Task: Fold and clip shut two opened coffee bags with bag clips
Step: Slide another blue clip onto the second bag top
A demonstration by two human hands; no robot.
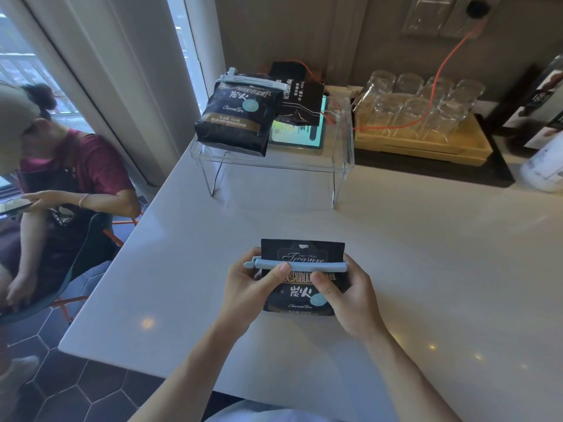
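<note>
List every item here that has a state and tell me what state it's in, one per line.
Near coffee bag: flat on the counter, top unfolded, clip across it.
Blue bag clip: lying across that bag, gripped at both ends.
Left hand: gripping clip.
Right hand: gripping clip.
Far coffee bag: clipped shut, on clear shelf.
Glasses: upside down on tray.

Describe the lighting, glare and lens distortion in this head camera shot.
Head view: daylight enters from the window at left; small warm light spots glare on the white counter; wide-angle bending curves the counter edge and window frame; the glasses at the back look soft, while the coffee bag in the hands reads sharp.
</note>
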